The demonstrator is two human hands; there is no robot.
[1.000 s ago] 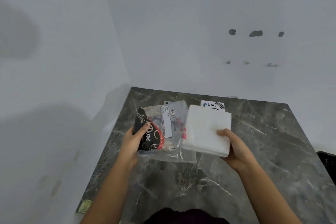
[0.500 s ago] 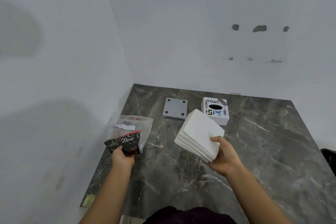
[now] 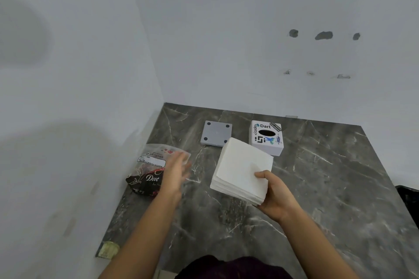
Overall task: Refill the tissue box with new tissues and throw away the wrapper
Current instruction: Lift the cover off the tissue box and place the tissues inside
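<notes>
My right hand (image 3: 275, 196) grips a thick stack of white tissues (image 3: 241, 169) by its near right corner, held above the dark marble table (image 3: 328, 188). The empty wrapper (image 3: 147, 172), clear plastic with a black and red printed end, lies at the table's left edge by the wall. My left hand (image 3: 175, 171) is blurred, fingers spread, just right of the wrapper and holding nothing. The white tissue box (image 3: 267, 137) with stickers and an oval slot stands behind the stack. Its grey base plate (image 3: 216, 133) lies to the box's left.
White walls close the table on the left and at the back. A black object (image 3: 410, 197) shows at the far right edge. A small yellowish sticker (image 3: 108, 249) sits on the table's near left corner.
My left hand carried the wrapper left, set it on the table by the wall and let go. My right hand pulled the tissue stack free and keeps holding it.
</notes>
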